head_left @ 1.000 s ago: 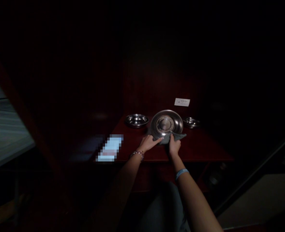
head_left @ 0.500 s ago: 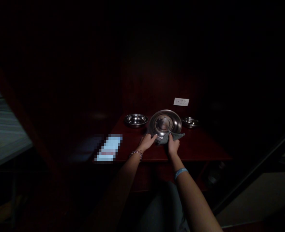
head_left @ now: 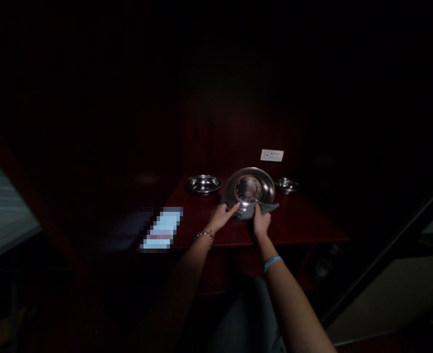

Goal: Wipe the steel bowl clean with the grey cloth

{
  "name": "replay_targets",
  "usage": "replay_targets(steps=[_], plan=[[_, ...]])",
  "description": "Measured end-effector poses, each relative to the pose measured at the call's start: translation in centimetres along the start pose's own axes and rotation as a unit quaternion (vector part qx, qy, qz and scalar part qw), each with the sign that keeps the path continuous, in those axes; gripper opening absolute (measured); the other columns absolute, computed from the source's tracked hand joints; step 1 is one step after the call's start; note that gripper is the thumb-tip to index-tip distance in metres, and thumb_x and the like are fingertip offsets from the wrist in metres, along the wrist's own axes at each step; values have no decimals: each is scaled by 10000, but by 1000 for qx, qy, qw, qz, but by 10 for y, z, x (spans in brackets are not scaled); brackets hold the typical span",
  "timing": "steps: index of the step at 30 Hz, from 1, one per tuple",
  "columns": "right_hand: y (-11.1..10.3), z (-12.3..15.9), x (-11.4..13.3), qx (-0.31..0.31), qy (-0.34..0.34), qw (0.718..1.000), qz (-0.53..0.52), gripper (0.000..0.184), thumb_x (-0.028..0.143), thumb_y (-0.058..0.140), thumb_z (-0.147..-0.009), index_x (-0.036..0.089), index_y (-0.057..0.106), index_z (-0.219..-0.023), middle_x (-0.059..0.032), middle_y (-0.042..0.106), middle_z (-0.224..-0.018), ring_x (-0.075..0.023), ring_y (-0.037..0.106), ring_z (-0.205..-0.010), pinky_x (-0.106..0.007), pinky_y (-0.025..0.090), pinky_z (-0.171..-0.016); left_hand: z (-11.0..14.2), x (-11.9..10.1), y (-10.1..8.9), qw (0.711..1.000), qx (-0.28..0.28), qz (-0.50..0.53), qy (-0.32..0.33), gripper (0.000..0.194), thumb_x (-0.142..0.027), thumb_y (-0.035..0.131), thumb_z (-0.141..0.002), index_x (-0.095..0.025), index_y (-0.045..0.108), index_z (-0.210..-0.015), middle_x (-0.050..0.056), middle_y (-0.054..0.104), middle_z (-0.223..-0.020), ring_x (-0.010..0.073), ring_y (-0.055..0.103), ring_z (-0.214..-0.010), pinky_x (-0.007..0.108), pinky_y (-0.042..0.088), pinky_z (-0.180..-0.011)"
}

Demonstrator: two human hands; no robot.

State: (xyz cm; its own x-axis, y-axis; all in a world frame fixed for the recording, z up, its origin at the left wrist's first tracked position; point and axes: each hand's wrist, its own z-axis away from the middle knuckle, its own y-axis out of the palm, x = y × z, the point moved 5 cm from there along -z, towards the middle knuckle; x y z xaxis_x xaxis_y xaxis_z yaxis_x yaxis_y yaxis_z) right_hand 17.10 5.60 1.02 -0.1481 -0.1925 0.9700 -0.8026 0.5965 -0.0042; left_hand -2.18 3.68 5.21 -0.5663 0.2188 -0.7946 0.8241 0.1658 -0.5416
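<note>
Facing near, a round silver metal basin point(head_left: 248, 188) tilts over the dark-red wooden counter point(head_left: 235, 234), between shiny round steel bowls point(head_left: 204, 186). Arms outstretched, the left hand point(head_left: 220, 217) grips its near rim; the right hand point(head_left: 262, 223) pinches a grey cloth point(head_left: 270, 207) there.

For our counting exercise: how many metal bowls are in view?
3: middle bowl, tilted in the left hand; left bowl and right bowl on the table. Stacked ones may be hidden.

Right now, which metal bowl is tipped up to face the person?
The middle bowl, gripped by the left hand; the left bowl and right bowl sit upright on the tabletop.
</note>
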Motion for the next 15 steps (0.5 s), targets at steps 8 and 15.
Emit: replay_targets(steps=[8,15], plan=[[3,0,-2,11,5,1000,-5,472,461,642,-835,44,779,-1006,-217,772,-976,-323,746,-982,-316,565,-786,0,-1,9,993,57,-100,38,536,-676,532,-857,-213,764,-994,134,763,-1070,322,686,-1077,325,481,-887],[3,0,0,13,3,1000,-2,435,427,646,-836,52,779,-1013,-215,770,-999,-311,740,-1011,-312,558,-822,-12,14,5,999,3,-38,2,540,-651,435,-916,-195,718,-970,104,760,-1050,243,687,-990,299,490,-858]])
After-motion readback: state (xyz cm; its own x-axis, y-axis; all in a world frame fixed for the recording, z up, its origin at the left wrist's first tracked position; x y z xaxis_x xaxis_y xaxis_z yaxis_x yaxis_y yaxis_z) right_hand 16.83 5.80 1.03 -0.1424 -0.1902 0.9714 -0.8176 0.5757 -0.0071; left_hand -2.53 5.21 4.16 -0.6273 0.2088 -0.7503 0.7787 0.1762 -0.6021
